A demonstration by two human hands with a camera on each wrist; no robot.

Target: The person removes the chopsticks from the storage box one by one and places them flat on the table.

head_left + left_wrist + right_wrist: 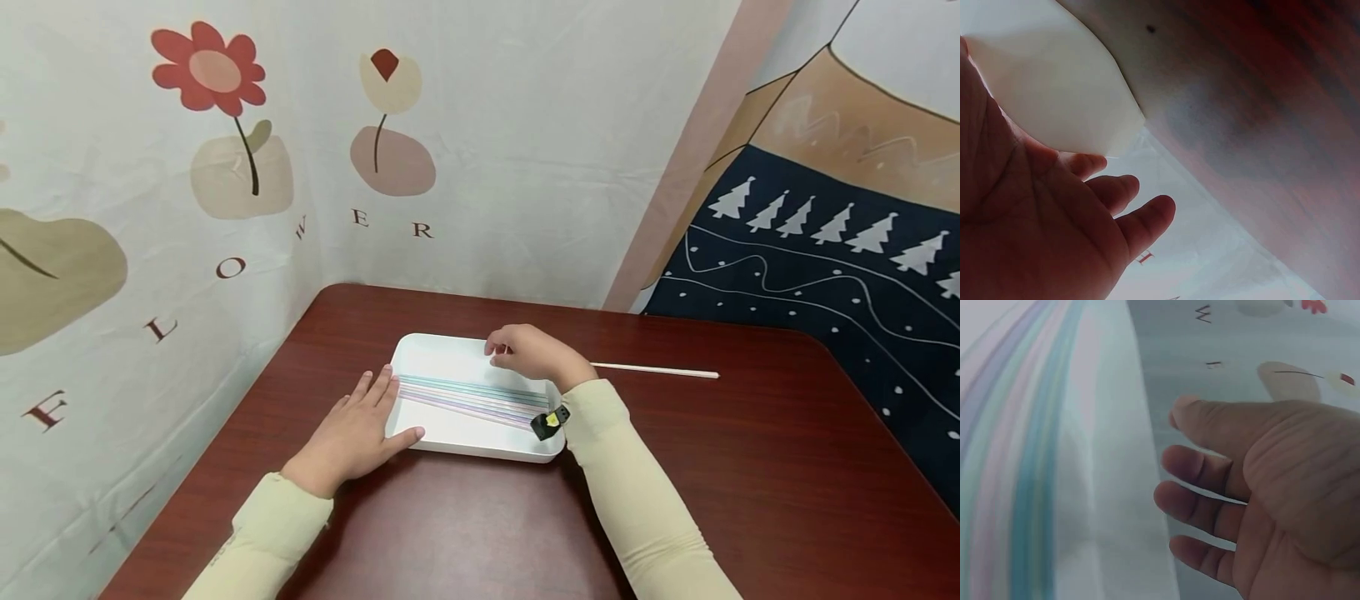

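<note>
A white tray (438,352) lies on the table, holding several long, thin pastel sticks (472,400) in blue-green, pink and purple, side by side along its length. My left hand (348,435) rests at the tray's left end, fingers spread and thumb along the near rim; the left wrist view shows its palm beside the tray's underside. Over the far rim hovers my right hand (531,353), its fingers loosely bent. Nothing shows between the thumb and fingers of this hand (1285,487) in the right wrist view, where the sticks lie off to the left.
A thin white stick (656,370) lies on the brown table (750,467), right of the tray and partly hidden by the right arm. Printed cloth (517,167) hangs behind and to the left. A small black and yellow piece (551,422) sits at the right wrist.
</note>
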